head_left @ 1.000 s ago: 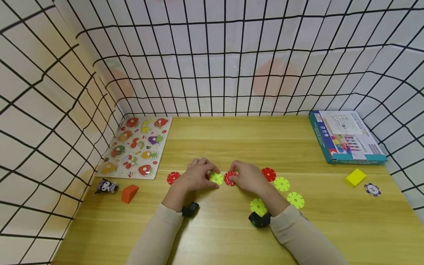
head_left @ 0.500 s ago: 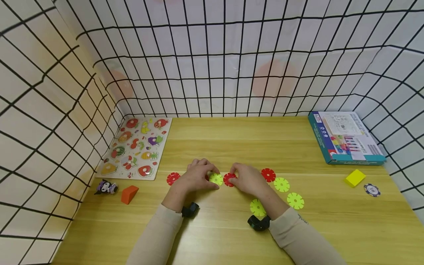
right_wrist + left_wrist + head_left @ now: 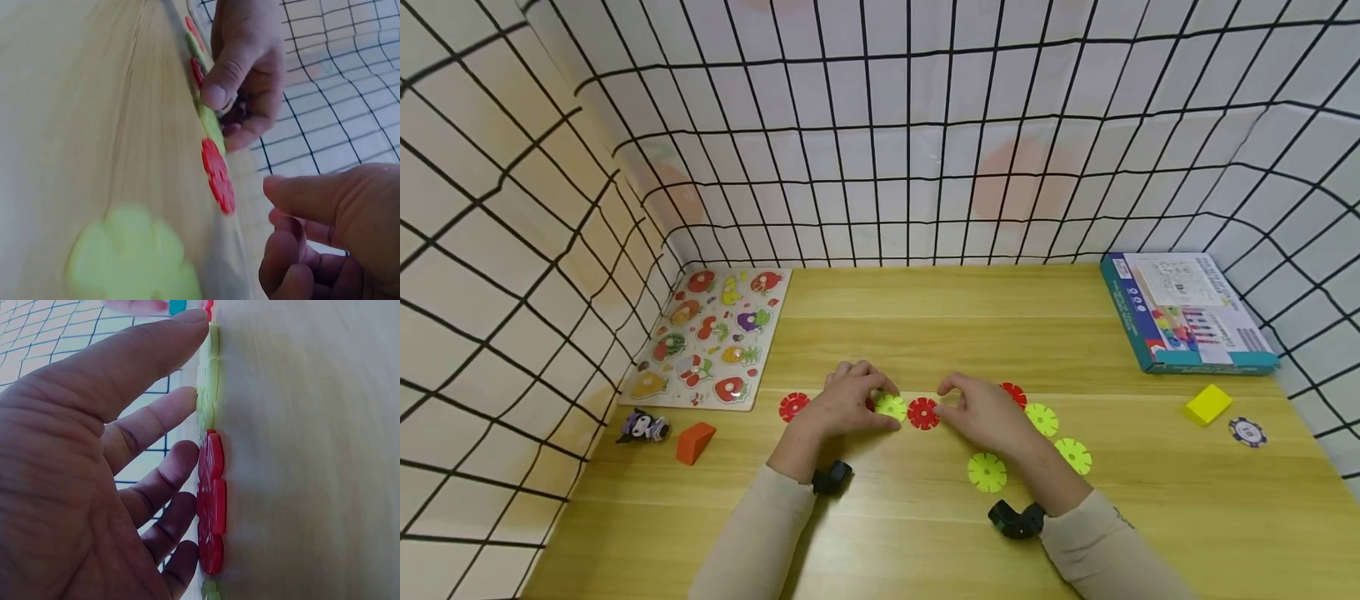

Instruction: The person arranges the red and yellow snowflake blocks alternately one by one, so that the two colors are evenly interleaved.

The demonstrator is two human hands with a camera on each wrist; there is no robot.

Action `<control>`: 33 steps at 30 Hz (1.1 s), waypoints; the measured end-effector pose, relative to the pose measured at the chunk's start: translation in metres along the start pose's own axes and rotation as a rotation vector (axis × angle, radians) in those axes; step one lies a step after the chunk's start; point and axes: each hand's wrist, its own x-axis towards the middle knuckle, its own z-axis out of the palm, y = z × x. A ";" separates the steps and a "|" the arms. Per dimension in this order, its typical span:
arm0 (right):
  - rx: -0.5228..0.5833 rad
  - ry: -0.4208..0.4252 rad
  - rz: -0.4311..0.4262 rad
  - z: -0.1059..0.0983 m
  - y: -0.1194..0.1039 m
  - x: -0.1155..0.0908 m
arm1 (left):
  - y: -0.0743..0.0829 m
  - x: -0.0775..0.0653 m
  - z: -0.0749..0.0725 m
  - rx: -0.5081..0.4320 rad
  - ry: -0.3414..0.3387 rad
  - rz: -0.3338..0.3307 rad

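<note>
Slotted, flower-edged plastic snowflake discs lie flat on the wooden table. My left hand [image 3: 842, 404] holds a yellow-green disc [image 3: 891, 407] between thumb and index finger at its edges. The other left fingers rest near a red disc [image 3: 212, 500] in the left wrist view. Just right of the held disc, a red disc [image 3: 923, 412] lies close beside it; whether they are joined I cannot tell. My right hand [image 3: 988, 414] hovers right of that red disc, thumb and fingers loosely bent with nothing between them. More discs, alternating in colour, run under my left hand.
Loose yellow-green discs [image 3: 987, 472] and a red disc [image 3: 1015, 393] lie around my right forearm. A fruit puzzle board [image 3: 711, 337], small figurine [image 3: 643, 426] and orange block [image 3: 695, 442] are left. A box [image 3: 1191, 312], yellow block [image 3: 1207, 405] and poker chip [image 3: 1248, 432] are right.
My right hand has let go of the red disc and drawn back to the right, uncovering it. The left hand has stayed in place.
</note>
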 end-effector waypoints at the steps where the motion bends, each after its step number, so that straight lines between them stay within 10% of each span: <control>1: 0.005 -0.004 -0.003 -0.002 0.003 -0.004 | 0.000 0.000 0.000 -0.004 0.001 0.000; 16: 0.050 -0.121 -0.081 -0.017 0.050 -0.059 | 0.028 0.015 0.013 -0.001 -0.016 0.084; 33: 0.006 -0.145 -0.056 -0.011 0.056 -0.075 | 0.038 0.025 0.022 -0.005 -0.031 0.060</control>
